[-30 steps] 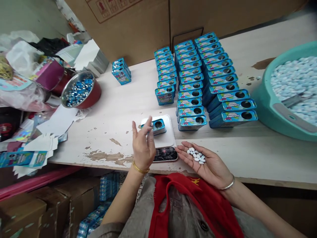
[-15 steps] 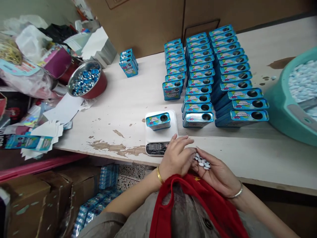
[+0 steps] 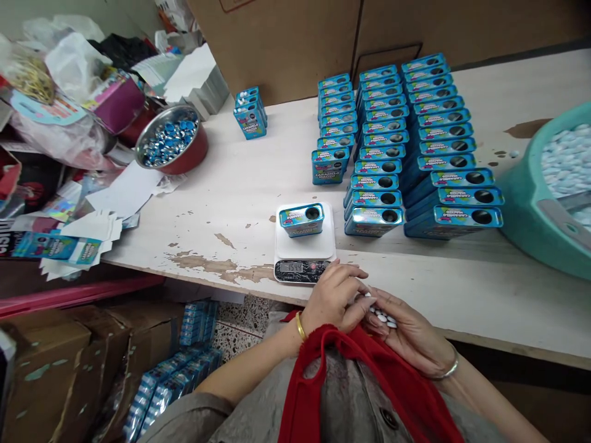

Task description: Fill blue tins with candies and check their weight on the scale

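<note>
- The right hand [image 3: 406,326] lies palm up at the near edge of the worktop [image 3: 462,289], cupped loosely around a small heap of white candies [image 3: 382,316].
- The left hand [image 3: 335,295] reaches across into that palm, its fingertips drawn together on the candies; whether any candy is actually pinched cannot be told.
- Each wrist carries a bangle.
- Just beyond the left hand, at the near edge of the worktop, stands a small white scale [image 3: 305,246] with its display lit.
- On the scale plate sits one blue tin [image 3: 301,219], round hole up, well clear of both hands.
- To the right of the scale and farther back, rows of blue tins [image 3: 406,135] stand close together in three columns.
- At the far right a teal tub [image 3: 530,203] holds a mass of pale candies, cut off by the picture's edge.
- Farther back and left a short stack of tins [image 3: 250,114] stands alone.
- At the far left a red metal bowl [image 3: 173,138] holds blue caps, beside loose paper sheets [image 3: 124,197] and plastic bags [image 3: 60,55].
- Below the worktop, cardboard boxes [image 3: 55,363] sit on the floor.
</note>
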`<state>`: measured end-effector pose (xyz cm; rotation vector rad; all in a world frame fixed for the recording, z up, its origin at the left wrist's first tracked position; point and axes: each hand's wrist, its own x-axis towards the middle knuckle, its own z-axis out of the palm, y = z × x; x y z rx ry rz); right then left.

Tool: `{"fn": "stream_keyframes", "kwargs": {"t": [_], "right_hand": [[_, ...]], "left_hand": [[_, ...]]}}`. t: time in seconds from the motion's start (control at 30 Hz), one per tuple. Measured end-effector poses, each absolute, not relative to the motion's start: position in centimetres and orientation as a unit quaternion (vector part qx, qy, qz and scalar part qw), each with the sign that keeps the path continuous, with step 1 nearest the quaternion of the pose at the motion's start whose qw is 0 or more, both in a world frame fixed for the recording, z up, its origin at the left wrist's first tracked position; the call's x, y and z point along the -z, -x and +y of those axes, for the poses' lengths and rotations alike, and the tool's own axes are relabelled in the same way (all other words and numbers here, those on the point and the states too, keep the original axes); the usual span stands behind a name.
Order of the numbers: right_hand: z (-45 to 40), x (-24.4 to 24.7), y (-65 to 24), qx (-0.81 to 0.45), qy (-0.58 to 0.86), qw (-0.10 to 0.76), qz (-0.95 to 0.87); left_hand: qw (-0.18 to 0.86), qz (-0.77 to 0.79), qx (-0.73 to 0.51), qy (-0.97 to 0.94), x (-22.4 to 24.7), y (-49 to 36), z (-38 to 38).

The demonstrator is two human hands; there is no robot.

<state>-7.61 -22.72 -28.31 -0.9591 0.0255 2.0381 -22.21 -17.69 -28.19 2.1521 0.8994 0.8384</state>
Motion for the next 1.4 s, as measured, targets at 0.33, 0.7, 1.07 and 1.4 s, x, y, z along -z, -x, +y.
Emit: {"fn": "stream_keyframes", "kwargs": {"t": [0.33, 0.7, 1.07, 1.4], "right_hand": [[-22.3, 28.3, 8.1, -0.817, 0.393, 0.422, 0.012], [-20.5, 27.7, 8.6, -0.821, 0.362, 0.439, 0.049], [-17.8, 27.9, 9.1, -0.825, 0.351, 0.441, 0.053], [-13.7, 30.3, 9.4, -0.764, 0.456, 0.453, -0.064]], "left_hand": [[0.191, 0.358, -0.415, -0.814, 23.5, 24.3, -13.2], [0.107, 0.41, -0.384, -0.82, 21.5, 25.4, -9.2], [0.027, 0.438, -0.103, -0.893, 20.8, 28.5, -6.1], [-0.042, 0.372, -0.114, -0.92, 23.9, 24.6, 3.3]]}}
